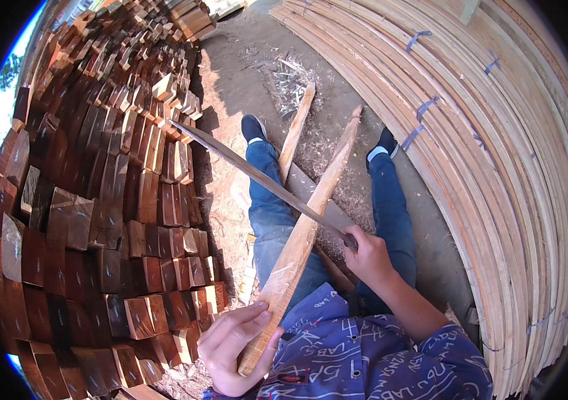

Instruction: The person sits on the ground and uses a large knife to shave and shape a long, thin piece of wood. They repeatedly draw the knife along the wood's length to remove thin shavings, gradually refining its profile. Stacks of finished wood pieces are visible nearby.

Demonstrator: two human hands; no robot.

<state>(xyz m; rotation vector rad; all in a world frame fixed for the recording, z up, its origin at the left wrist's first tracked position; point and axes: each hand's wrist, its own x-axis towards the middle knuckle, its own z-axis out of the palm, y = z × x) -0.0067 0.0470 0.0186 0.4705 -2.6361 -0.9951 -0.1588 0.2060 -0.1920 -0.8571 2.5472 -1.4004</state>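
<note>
My left hand (238, 343) is closed around the near end of a pale wooden stake (297, 257), which slants up and away to a pointed far end. In my right hand (368, 257) is the handle of a long, narrow blade (244, 163), its tip reaching far left. The blade crosses above the stake; whether they touch, I cannot tell. A second wooden stake (299, 123) rests beyond, between my feet. Under the crossing, a grey board (330, 210) shows between my legs, partly hidden.
Stacked reddish-brown timber blocks (84, 220) fill the left side. Along the right runs a tall pile of long, pale wooden strips (484, 167), bound with bluish ties. Wood shavings (290, 87) lie heaped on the dirt ground (237, 53) ahead.
</note>
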